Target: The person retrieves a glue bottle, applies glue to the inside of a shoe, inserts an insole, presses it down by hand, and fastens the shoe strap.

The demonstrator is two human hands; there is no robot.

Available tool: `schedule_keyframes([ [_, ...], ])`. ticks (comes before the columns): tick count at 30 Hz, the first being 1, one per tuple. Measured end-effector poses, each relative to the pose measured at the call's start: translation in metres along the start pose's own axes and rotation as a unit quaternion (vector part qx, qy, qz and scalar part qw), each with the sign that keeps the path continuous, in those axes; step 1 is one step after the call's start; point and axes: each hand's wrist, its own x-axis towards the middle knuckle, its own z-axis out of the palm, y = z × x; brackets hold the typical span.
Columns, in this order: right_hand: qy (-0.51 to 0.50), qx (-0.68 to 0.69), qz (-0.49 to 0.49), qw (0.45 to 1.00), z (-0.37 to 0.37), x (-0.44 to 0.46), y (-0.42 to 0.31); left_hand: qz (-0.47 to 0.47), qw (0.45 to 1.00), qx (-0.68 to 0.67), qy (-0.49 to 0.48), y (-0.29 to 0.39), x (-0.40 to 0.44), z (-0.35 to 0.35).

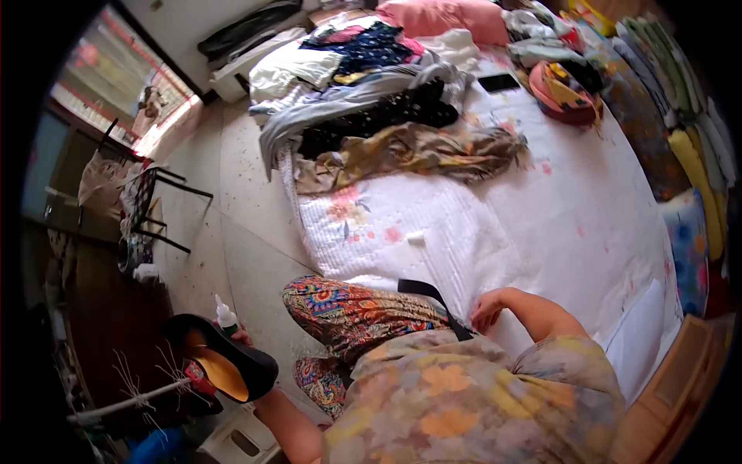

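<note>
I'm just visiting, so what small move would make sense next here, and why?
Perhaps bring the right hand over to take the white bottle. The left hand seems to hold both that bottle and the black shoe, while the right hand lies by the white bedding with nothing visible in it. Sharing the load might steady the shoe.

Lit drwy [151, 93] at L, pale flr [243, 185] btwn chair [137, 193] & bed [591, 197].

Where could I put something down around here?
The bed is bare between the red container and the right hand; the floor between bed and chair looks bare too. Heaped clothes crowd the bed's far end, and folded fabrics line its right side.
</note>
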Motion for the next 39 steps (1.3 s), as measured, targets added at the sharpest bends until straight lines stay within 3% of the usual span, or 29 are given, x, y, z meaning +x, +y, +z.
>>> schedule_keyframes([
  [1,-0.007,-0.010,0.007,1.000,-0.014,-0.004,-0.008,0.060,0.998,0.008,0.025,-0.001,-0.001,-0.004],
  [3,-0.034,-0.026,0.011,0.999,-0.050,-0.003,-0.024,0.090,0.995,-0.005,0.032,-0.004,-0.007,-0.001],
  [6,0.092,-0.108,-0.012,0.990,-0.096,-0.017,-0.056,0.107,0.992,-0.025,0.056,0.000,-0.012,-0.004],
  [8,0.177,-0.084,-0.085,0.977,-0.139,-0.011,-0.069,0.112,0.991,-0.030,0.071,-0.001,-0.017,-0.001],
  [9,0.255,0.008,-0.133,0.958,-0.145,-0.024,-0.082,0.127,0.990,-0.034,0.057,-0.009,-0.021,0.009],
  [10,0.328,0.099,-0.181,0.922,-0.151,-0.036,-0.096,0.143,0.988,-0.037,0.043,-0.013,-0.023,0.015],
  [12,0.349,0.294,-0.285,0.843,-0.182,-0.029,-0.113,0.162,0.985,-0.035,0.046,-0.004,-0.018,-0.014],
  [14,0.352,0.493,-0.362,0.708,-0.179,-0.046,-0.139,0.200,0.977,-0.032,-0.065,0.004,-0.022,-0.048],
  [15,0.312,0.553,-0.371,0.678,-0.205,-0.025,-0.139,0.236,0.961,0.023,-0.142,-0.007,-0.027,-0.024],
  [16,0.266,0.610,-0.373,0.647,-0.231,-0.006,-0.140,0.204,0.972,0.021,-0.116,0.009,-0.031,-0.045],
  [18,0.192,0.699,-0.394,0.565,-0.248,0.005,-0.153,0.191,0.972,0.064,-0.120,-0.014,-0.042,0.021],
  [20,0.163,0.781,-0.368,0.477,-0.256,-0.003,-0.167,0.238,0.968,0.024,-0.076,-0.016,-0.049,0.009],
  [22,0.117,0.807,-0.400,0.418,-0.259,-0.009,-0.180,0.234,0.970,-0.036,-0.061,-0.015,-0.049,0.004],
  [23,0.136,0.792,-0.417,0.424,-0.259,-0.013,-0.188,0.243,0.967,-0.037,-0.060,-0.015,-0.055,0.004],
  [24,0.238,0.761,-0.360,0.484,-0.265,-0.021,-0.195,0.260,0.964,0.048,-0.023,-0.024,-0.058,0.027],
  [26,0.211,0.704,-0.427,0.527,-0.279,-0.024,-0.201,0.282,0.950,0.131,0.018,-0.030,-0.061,0.034],
  [27,0.291,0.693,-0.396,0.529,-0.293,-0.024,-0.210,0.293,0.952,0.063,0.053,-0.027,-0.060,0.023],
  [28,0.291,0.690,-0.396,0.532,-0.298,-0.020,-0.221,0.300,0.950,-0.007,0.088,-0.027,-0.061,0.020],
  [30,0.193,0.617,-0.503,0.574,-0.315,-0.013,-0.231,0.303,0.952,0.046,-0.021,-0.030,-0.064,0.021],
  [32,0.289,0.592,-0.305,0.688,-0.366,0.021,-0.230,0.278,0.958,0.052,-0.037,-0.022,-0.064,0.009],
  [34,0.300,0.569,-0.354,0.679,-0.380,0.045,-0.235,0.307,0.950,0.060,-0.003,-0.024,-0.062,0.002],
  [36,0.325,0.618,-0.380,0.607,-0.312,-0.018,-0.252,0.301,0.952,0.033,0.041,-0.025,-0.063,0.002],
  [37,0.392,0.563,-0.390,0.615,-0.325,-0.010,-0.242,0.298,0.953,0.029,0.039,-0.029,-0.061,0.005],
  [38,0.460,0.533,-0.412,0.578,-0.275,-0.055,-0.245,0.293,0.955,0.024,0.032,-0.034,-0.059,0.010],
  [39,0.550,0.461,-0.428,0.549,-0.279,-0.052,-0.233,0.288,0.957,0.025,0.022,-0.037,-0.057,0.014],
])
